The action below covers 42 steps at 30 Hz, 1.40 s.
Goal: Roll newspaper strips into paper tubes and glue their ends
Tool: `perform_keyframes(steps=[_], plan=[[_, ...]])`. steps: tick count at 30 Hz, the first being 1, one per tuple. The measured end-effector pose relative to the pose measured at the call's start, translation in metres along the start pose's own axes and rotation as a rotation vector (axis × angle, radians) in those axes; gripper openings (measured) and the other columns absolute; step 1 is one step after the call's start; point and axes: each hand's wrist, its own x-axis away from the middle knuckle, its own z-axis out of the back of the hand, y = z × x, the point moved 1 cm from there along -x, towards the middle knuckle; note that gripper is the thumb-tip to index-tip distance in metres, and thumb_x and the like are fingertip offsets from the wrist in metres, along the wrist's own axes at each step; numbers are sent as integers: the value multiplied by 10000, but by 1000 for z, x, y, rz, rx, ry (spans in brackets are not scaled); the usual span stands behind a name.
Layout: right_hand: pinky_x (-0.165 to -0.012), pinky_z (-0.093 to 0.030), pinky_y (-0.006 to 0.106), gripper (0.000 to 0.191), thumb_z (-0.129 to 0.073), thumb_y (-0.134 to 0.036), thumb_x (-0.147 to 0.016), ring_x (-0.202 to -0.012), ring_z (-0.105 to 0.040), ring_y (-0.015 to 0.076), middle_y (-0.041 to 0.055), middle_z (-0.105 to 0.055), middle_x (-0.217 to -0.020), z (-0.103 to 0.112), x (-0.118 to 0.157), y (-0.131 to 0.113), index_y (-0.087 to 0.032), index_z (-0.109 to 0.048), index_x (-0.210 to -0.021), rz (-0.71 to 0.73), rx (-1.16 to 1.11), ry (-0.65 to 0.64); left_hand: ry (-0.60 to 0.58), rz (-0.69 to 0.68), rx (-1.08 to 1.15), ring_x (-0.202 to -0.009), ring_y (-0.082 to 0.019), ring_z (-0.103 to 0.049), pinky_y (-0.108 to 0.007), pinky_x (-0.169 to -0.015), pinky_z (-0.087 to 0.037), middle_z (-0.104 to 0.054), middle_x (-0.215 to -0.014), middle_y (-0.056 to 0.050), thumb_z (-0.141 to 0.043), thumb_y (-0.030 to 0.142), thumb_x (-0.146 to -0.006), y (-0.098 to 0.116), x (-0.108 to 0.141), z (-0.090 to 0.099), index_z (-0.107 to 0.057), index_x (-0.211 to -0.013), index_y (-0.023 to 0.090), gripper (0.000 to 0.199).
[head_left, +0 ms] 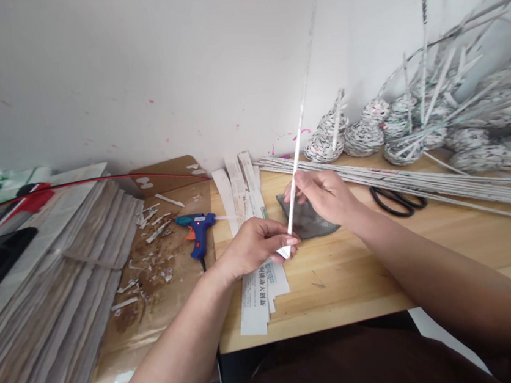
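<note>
Paper tube (297,147), slim and white, stands at a slant above the worktop (340,286), its lower end between the two hands and its upper part rising in front of the wall. Most of the length that shows is already narrow and round; at the bottom the paper spreads into a wider tip, which looks not yet wound tight. The far end blurs into the pale wall, so I cannot tell whether it is finished. The left hand (259,244) has its fingers pinched together on the flared tip, thumb uppermost. The right hand (327,194) grips the shaft a little higher, fingers narrow around it.

Beneath and beside the left hand lie flat newspaper strips (254,305), which by their look remain to be rolled. A dark cloth (317,226) sits under the right hand. To the right, a bundle of paper rods (401,175) appears complete, with black scissors (407,202) near it. Behind them, woven paper forms (363,139) line the wall; several have loose ends sticking out, so those seem only partly done. Leftward are a blue glue gun (202,228), scattered paper scraps (158,230) and a tall paper stack (74,298).
</note>
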Motion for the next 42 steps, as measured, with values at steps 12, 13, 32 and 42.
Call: perform_keyframes(steps=[12, 13, 32, 42], plan=[[-934, -442, 356, 528, -315, -570, -966, -1096, -618, 253, 85, -693, -1169, 17, -6, 17, -225, -689, -1104, -117, 366, -368, 44, -64, -6, -697, -129, -621, -226, -614, -523, -687, -770, -50, -688, 363, -800, -3, -1, 1, -746, -873, 140, 241], [-902, -450, 354, 435, -450, -537, -928, -1057, -629, 266, 97, -704, -1130, 15, -5, 18, -213, -695, -1083, -88, 435, -402, 47, -70, -9, -700, -131, -622, -227, -616, -524, -686, -765, -49, -691, 364, -798, -3, -1, 1, -747, -879, 140, 244], [-977, -429, 421, 269, -551, -351, -908, -1114, -603, 236, 70, -688, -1179, 10, -5, 7, -253, -726, -1087, 80, -32, -113, 101, -164, 4, -623, -102, -556, -206, -581, -508, -629, -678, -15, -747, 425, -728, 0, -3, 5, -720, -756, 137, 291], [-853, -516, 354, 167, -748, -376, -773, -905, -667, 185, 37, -739, -941, 6, -1, -1, -231, -763, -855, -89, -343, -160, 98, -151, -30, -589, -90, -537, -191, -563, -471, -628, -656, 7, -757, 374, -712, -2, -3, 5, -722, -777, 142, 243]])
